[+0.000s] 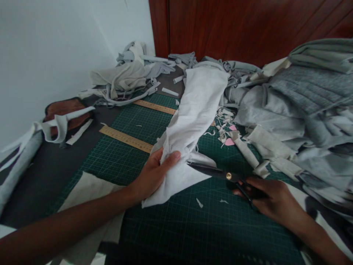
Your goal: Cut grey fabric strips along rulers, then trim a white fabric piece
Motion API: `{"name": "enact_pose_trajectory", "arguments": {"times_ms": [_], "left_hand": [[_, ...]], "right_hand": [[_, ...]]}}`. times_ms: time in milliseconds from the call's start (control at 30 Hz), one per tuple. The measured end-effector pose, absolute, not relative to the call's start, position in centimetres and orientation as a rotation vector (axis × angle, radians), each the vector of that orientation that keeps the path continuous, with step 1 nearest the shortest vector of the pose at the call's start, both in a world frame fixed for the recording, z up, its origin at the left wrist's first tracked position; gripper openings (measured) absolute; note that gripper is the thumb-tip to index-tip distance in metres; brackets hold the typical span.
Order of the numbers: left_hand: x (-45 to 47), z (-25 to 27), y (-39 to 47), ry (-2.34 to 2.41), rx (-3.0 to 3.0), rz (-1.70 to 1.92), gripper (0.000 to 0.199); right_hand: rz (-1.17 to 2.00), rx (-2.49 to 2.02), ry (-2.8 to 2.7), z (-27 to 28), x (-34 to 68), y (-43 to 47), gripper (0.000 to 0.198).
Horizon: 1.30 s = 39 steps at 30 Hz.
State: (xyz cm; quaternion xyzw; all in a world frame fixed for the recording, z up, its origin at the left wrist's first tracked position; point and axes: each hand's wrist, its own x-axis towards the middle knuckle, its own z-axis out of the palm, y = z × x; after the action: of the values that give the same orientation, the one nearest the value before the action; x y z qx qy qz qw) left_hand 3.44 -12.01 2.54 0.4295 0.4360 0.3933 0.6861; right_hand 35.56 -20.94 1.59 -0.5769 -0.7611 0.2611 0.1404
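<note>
One length of white cloth [204, 94], running from the fabric at the far edge of the green cutting mat [193, 235] to a lifted near end above the mat's middle; bunched and thready where gripped.

Left hand [158, 171]: above the mat's middle, pinching the cloth, thumb on top.

Right hand [271, 200]: over the mat's right side, holding black scissors [228, 176], blades together or nearly so, tip by the left thumb.

Risks, as judged: a nicked thumb, should the cloth slip with the tip so near; a crooked edge, should the blades meet the bunched layers.

Two wooden rulers, across the mat's left half: one nearer [125, 139], one farther [154, 106].

One pale cloth piece [91, 191], on the mat's near-left corner.

Containers: none made out. Small offcuts [224, 117] and pink bits [229, 141] lie loose, far right on the mat. One brown, dark-edged item [66, 115], left of the mat; pad or pouch, hard to tell.

One grey fabric heap [275, 106], along the mat's right side.
</note>
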Motion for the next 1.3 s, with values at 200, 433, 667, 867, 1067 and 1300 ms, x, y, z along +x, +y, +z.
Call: {"name": "enact_pose_trajectory", "arguments": {"times_ms": [200, 433, 667, 867, 1067, 1300], "left_hand": [[3.3, 2.6, -11.8, 1.007, 1.028, 0.867, 0.035], [3.3, 2.6, -11.7, 1.031, 1.027, 0.831, 0.035], [3.4, 2.6, -11.7, 1.081, 1.053, 0.811, 0.033], [3.4, 2.8, -11.6, 1.122, 1.116, 0.814, 0.031], [3.4, 2.8, -11.6, 1.126, 1.156, 0.792, 0.026], [3.2, 2.8, -11.5, 1.193, 1.17, 0.774, 0.033]], "right_hand": [[0.74, -1.542, -2.218, 1.8, 35.5, -20.9, 0.036], [0.687, -1.586, -2.164, 1.5, 35.0, -21.3, 0.016], [0.662, -1.602, -1.988, 1.2, 34.6, -21.4, 0.017], [0.663, -1.575, -1.781, 1.3, 34.6, -21.4, 0.018], [0.581, -1.52, -1.773, 1.5, 35.7, -21.6, 0.016], [0.315, -1.581, -2.263, 1.1, 34.3, -21.3, 0.016]]}}
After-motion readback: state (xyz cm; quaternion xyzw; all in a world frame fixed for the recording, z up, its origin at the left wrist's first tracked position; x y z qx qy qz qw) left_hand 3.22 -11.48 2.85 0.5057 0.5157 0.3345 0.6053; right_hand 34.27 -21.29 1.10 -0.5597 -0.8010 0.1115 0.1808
